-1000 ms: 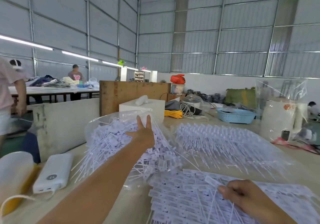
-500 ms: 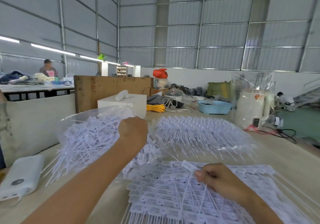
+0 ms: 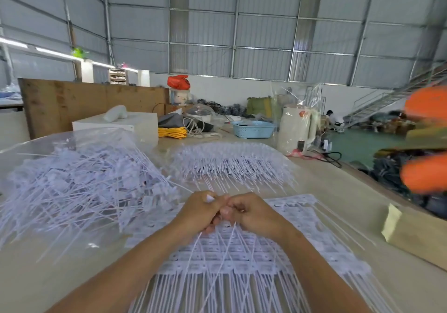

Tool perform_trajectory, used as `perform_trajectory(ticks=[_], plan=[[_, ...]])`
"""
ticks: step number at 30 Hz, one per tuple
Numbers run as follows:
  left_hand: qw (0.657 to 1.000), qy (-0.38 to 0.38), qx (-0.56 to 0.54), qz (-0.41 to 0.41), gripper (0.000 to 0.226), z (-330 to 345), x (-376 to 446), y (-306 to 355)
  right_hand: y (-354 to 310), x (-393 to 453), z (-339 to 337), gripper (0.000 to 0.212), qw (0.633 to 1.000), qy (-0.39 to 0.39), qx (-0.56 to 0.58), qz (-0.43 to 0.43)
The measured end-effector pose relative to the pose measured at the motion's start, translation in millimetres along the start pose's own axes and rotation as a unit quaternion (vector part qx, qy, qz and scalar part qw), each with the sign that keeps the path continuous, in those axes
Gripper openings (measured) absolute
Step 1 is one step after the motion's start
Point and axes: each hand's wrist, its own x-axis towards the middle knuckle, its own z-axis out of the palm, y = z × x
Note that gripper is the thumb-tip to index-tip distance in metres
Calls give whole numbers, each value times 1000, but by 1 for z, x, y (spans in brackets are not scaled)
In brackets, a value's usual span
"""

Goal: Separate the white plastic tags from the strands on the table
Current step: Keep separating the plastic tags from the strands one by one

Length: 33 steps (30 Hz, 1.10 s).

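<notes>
Left hand (image 3: 202, 209) is back from the loose pile (image 3: 79, 186); now both hands pinch one tag (image 3: 210, 198) over the sheet (image 3: 242, 257), right hand (image 3: 251, 212) alongside. Looks light, bendy; I'd grip near its joint.

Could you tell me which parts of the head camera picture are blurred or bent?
Head view: the orange shape at the right edge is smeared by motion; roof beams and the table edge bow from the wide lens; the left hand, the right hand and the tags below them look fairly sharp.
</notes>
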Motion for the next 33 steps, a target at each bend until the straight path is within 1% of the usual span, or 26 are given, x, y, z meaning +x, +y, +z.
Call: perform_trajectory(ticks=[2, 4, 5, 7, 8, 9, 10, 11, 12, 13, 14, 15, 16, 18, 20, 22, 23, 24, 26, 28, 29, 31, 33], plan=[[1000, -7, -12, -2, 30, -1, -2, 5, -2, 0, 1, 26, 1000, 6, 7, -8], [998, -40, -39, -24, 27, -3, -3, 11, -6, -1, -1, 31, 999, 5, 30, -17], [994, -73, -61, -46, 27, -8, -4, 15, -8, -2, -3, 33, 999, 2, 38, -24], [975, -169, -118, -85, 31, -24, -5, 24, -10, -5, -11, 38, 999, -9, 20, -24], [962, -213, -148, -84, 31, -35, -4, 27, -9, -7, -17, 41, 1000, -12, -1, -15], [950, -242, -183, -70, 30, -46, -2, 30, -5, -11, -24, 43, 1000, -9, -9, 0], [934, -260, -238, -55, 29, -57, 2, 32, -2, -14, -31, 44, 1000, 4, 7, 17], [906, -267, -325, -46, 27, -64, 5, 32, 1, -17, -37, 42, 998, 29, 38, 27], [881, -238, -406, -44, 26, -67, 9, 30, 3, -18, -42, 39, 995, 59, 72, 24], [879, -183, -439, -41, 23, -65, 13, 23, 4, -18, -44, 38, 991, 86, 101, 12], [900, -123, -416, -42, 18, -60, 17, 15, 2, -16, -45, 38, 988, 101, 116, -2], [925, -82, -368, -51, 15, -51, 20, 7, -1, -14, -44, 40, 988, 99, 114, -15], [941, -66, -324, -66, 21, -40, 20, 0, -4, -13, -41, 37, 991, 88, 97, -22], [950, -86, -284, -95, 43, -22, 19, -6, -8, -10, -34, 24, 996, 71, 49, -24], [951, -143, -259, -92, 66, -9, 16, -4, -10, -7, -23, 17, 996, 75, 20, -31], [956, -195, -213, -61, 79, 1, 13, -2, -12, -1, -8, 11, 995, 95, -8, -41], [958, -204, -193, -50, 80, 6, 11, -2, -13, 2, -1, 8, 993, 106, -16, -44], [961, -200, -182, -50, 78, 9, 8, -1, -13, 4, 4, 4, 993, 110, -20, -46], [968, -168, -179, -57, 68, 11, 6, -1, -12, 5, 9, 10, 994, 96, -18, -45], [973, -144, -174, -48, 51, 7, 5, -3, -10, 4, 7, 20, 998, 64, 18, -19], [975, -138, -169, -41, 43, 5, 6, -3, -8, 3, 4, 20, 998, 50, 38, -5], [981, -107, -158, -33, 32, 3, 7, -4, -5, 2, -1, 15, 998, 51, 36, 23], [985, -65, -156, -25, 27, 4, 9, -5, -1, 0, -4, 19, 996, 48, 32, 62]])
